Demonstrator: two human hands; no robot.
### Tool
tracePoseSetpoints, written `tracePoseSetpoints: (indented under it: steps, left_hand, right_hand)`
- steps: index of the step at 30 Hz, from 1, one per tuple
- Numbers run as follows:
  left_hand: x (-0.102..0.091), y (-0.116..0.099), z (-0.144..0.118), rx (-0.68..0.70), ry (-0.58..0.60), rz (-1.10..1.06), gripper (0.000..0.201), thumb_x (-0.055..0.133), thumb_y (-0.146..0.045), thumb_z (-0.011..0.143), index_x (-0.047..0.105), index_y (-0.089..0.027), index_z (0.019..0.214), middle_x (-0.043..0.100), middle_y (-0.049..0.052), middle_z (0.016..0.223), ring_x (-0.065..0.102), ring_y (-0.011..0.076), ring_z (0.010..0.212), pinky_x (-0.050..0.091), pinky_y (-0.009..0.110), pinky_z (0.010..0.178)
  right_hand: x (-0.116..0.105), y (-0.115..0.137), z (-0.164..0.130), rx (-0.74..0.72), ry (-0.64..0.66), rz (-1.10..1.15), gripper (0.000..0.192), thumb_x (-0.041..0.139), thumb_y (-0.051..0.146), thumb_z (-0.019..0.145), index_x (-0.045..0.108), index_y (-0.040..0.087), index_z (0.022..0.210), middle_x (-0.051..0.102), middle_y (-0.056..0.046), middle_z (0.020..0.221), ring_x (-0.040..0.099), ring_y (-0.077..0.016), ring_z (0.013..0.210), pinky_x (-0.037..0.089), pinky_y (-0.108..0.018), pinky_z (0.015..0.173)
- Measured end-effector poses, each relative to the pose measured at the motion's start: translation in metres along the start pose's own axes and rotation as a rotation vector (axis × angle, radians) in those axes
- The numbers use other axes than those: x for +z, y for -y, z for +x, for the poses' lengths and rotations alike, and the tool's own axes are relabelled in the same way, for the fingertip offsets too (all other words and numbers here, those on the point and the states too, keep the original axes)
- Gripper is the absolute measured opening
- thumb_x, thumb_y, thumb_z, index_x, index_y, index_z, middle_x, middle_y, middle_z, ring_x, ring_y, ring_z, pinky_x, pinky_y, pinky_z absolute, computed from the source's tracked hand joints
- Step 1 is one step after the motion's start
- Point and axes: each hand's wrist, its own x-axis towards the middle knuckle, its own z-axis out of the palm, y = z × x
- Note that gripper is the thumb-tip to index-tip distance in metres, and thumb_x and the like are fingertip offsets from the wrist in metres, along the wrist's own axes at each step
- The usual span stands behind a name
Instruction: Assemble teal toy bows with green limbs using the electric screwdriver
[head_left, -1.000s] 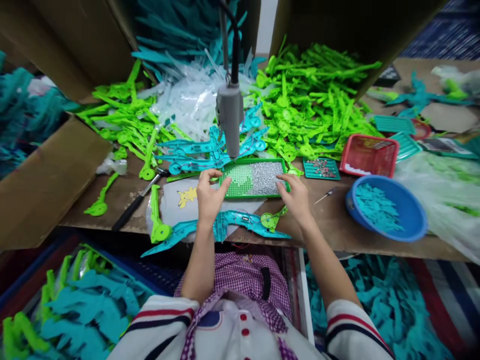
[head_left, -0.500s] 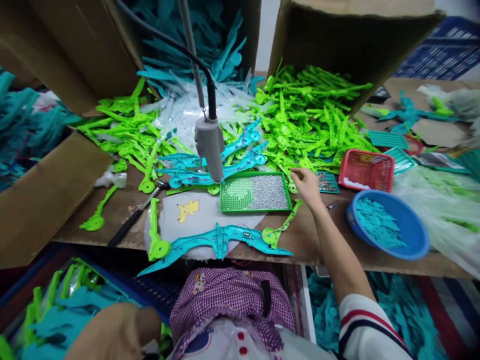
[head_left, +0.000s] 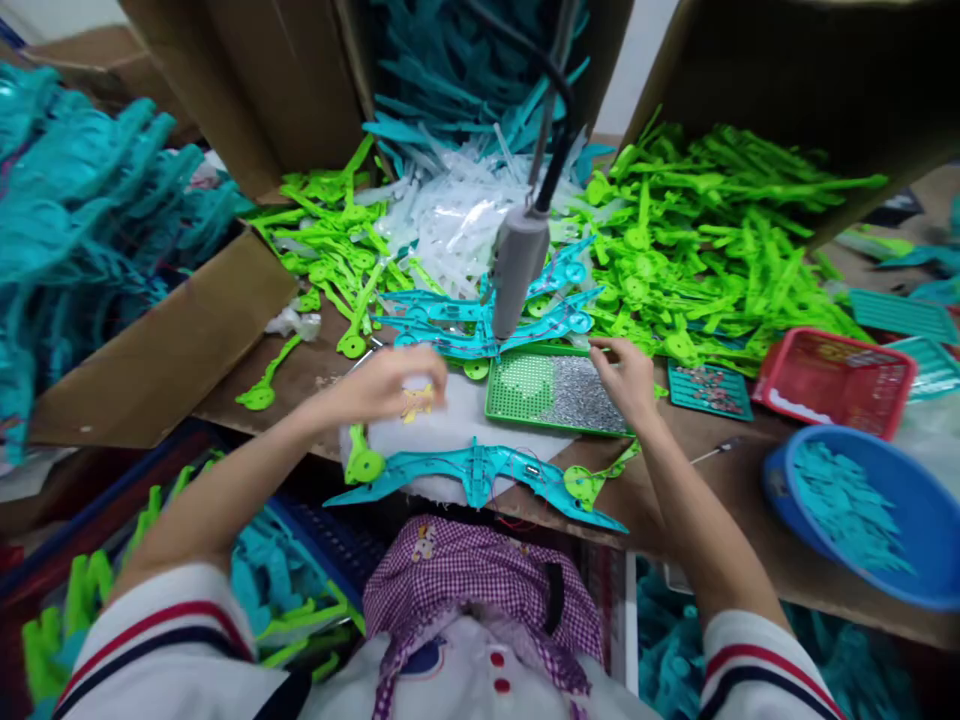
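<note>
My left hand (head_left: 397, 383), blurred by motion, hovers above the white cloth (head_left: 457, 408) with the yellow cartoon print; its fingers are curled and what they may hold cannot be made out. Over the right end of the green tray (head_left: 517, 415) is my right hand (head_left: 628, 378), thumb and forefinger pinched close together. Small silvery metal pieces (head_left: 576, 395) fill that tray's right side. Below both hands lies a turquoise bow-shaped plastic part (head_left: 427, 468) with thin wires, a lime-green arm (head_left: 365, 464) at its left end and another green arm (head_left: 581, 484) at its right.
A grey hanging tool (head_left: 517, 270) points down over more turquoise parts (head_left: 450, 335). Lime-green pieces (head_left: 697, 240) heap up at the back right. Right of the tray stand a small teal tray (head_left: 709, 390), a red basket (head_left: 832, 385) and a blue basin (head_left: 919, 535). Cardboard boxes (head_left: 292, 90) stand behind.
My left hand has risen from the lower left onto the area above the cloth. My right hand has moved from beyond the green tray's corner to over its metal pieces. The view has shifted left.
</note>
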Motion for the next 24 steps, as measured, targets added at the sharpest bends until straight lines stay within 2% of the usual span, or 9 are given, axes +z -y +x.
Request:
tracePoseSetpoints:
  steps: [2,4,6,8,13,16,20,22,24]
  left_hand:
    - [-0.013,0.039,0.06,0.029,-0.264,0.358,0.011,0.065,-0.03,0.081,0.072,-0.024,0.086,0.073,0.007,0.091,0.066,0.0218,0.089,0.054,0.042,0.086]
    - [-0.023,0.077,0.116,-0.054,-0.307,0.615,0.018,0.061,-0.014,0.083,0.07,-0.018,0.097,0.072,0.011,0.106,0.064,0.0222,0.1,0.049,0.04,0.091]
    - [-0.028,0.103,0.158,-0.116,-0.146,0.788,0.025,0.062,-0.005,0.079,0.069,-0.013,0.101,0.07,0.012,0.114,0.063,0.0221,0.107,0.046,0.038,0.096]
    - [-0.028,0.114,0.181,-0.127,-0.002,0.864,0.021,0.063,-0.004,0.08,0.068,-0.008,0.1,0.07,0.011,0.112,0.062,0.0192,0.107,0.043,0.035,0.1]
    - [-0.026,0.111,0.181,-0.017,0.036,0.849,0.016,0.056,-0.005,0.086,0.065,-0.009,0.099,0.066,0.005,0.113,0.056,0.0139,0.114,0.037,0.027,0.105]
    - [-0.033,0.114,0.175,0.0,-0.073,0.858,0.023,0.052,0.0,0.085,0.06,-0.013,0.102,0.061,0.009,0.124,0.052,0.0199,0.121,0.041,0.032,0.103]
    - [-0.054,0.113,0.169,-0.049,-0.444,0.718,0.023,0.061,-0.001,0.081,0.054,-0.019,0.094,0.059,0.01,0.122,0.053,0.0256,0.119,0.043,0.042,0.102]
    - [-0.06,0.104,0.156,-0.029,-0.702,0.577,0.024,0.067,-0.008,0.082,0.05,-0.021,0.093,0.057,0.007,0.12,0.051,0.0218,0.119,0.04,0.042,0.108]
    - [-0.051,0.094,0.129,-0.006,-0.942,0.441,0.024,0.068,-0.018,0.086,0.046,-0.02,0.097,0.055,0.005,0.121,0.047,0.0176,0.122,0.035,0.043,0.115]
  right_hand:
    - [0.008,0.013,-0.013,-0.026,0.001,0.018,0.027,0.055,0.035,0.09,0.074,0.019,0.098,0.076,-0.01,0.096,0.068,-0.0216,0.082,0.055,-0.039,0.078]
    - [0.013,0.026,-0.024,-0.069,0.028,0.011,0.027,0.053,0.035,0.092,0.073,0.019,0.1,0.075,-0.009,0.097,0.069,-0.0218,0.083,0.055,-0.04,0.079]
    - [0.008,0.038,-0.037,-0.118,0.066,-0.025,0.027,0.053,0.036,0.094,0.073,0.02,0.101,0.075,-0.009,0.098,0.069,-0.0228,0.086,0.055,-0.04,0.081]
    - [-0.007,0.051,-0.054,-0.13,0.085,-0.043,0.025,0.054,0.036,0.095,0.073,0.021,0.1,0.075,-0.009,0.098,0.07,-0.0236,0.09,0.056,-0.04,0.083]
    - [-0.05,0.088,-0.108,0.013,0.018,0.071,0.015,0.06,0.032,0.094,0.073,0.026,0.097,0.076,-0.005,0.095,0.072,-0.0223,0.088,0.059,-0.037,0.078]
    - [-0.04,0.098,-0.128,0.043,0.024,0.172,0.013,0.062,0.032,0.092,0.074,0.028,0.096,0.078,-0.004,0.092,0.074,-0.0236,0.083,0.061,-0.039,0.074]
    - [-0.007,0.1,-0.138,0.113,0.123,0.268,0.015,0.063,0.04,0.089,0.076,0.034,0.092,0.079,-0.002,0.088,0.074,-0.0284,0.076,0.062,-0.045,0.071]
    - [0.003,0.112,-0.137,0.197,0.152,0.364,0.016,0.064,0.045,0.088,0.075,0.036,0.094,0.079,0.0,0.088,0.074,-0.0282,0.078,0.062,-0.046,0.076]
    - [0.007,0.135,-0.131,0.321,0.177,0.541,0.023,0.06,0.05,0.091,0.074,0.034,0.099,0.077,0.001,0.085,0.073,-0.0246,0.076,0.06,-0.043,0.076]
